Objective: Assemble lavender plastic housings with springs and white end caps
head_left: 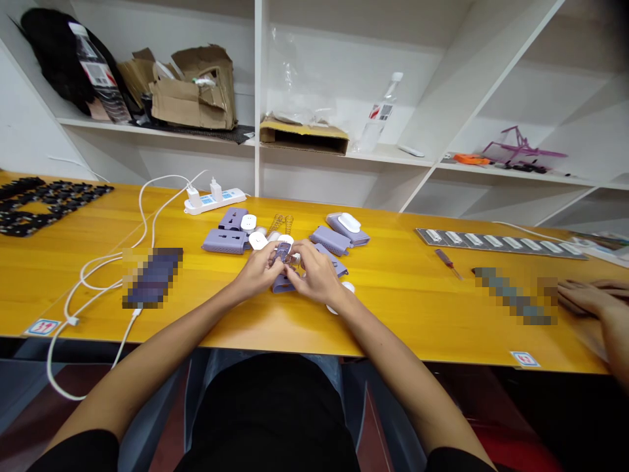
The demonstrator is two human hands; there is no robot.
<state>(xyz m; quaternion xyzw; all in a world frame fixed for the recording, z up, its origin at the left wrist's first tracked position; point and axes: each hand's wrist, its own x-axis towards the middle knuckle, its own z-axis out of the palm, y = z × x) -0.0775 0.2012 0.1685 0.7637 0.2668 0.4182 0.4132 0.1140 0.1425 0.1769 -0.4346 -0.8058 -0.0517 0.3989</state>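
My left hand (259, 270) and my right hand (315, 270) meet over the table, fingers closed around a small dark purplish part (282, 252). Fingers cover much of it, so its exact kind is unclear. Below the hands lies a purple plastic housing (283, 284), partly hidden. More purple housings lie left (225, 241) and right (331, 240) of the hands. White rounded pieces (257, 240) rest close to my left fingers, and a white round part (348, 288) is partly covered by my right wrist. Coil springs (289, 225) sit just beyond the hands.
A white power strip (216, 200) and a charging phone (153, 278) with looping cable are at left. Rightward lie a screwdriver (448, 263), a long strip of white pieces (501, 243) and a blurred-out device (514, 295). Another person's hand (590, 298) rests at far right. Shelves stand behind.
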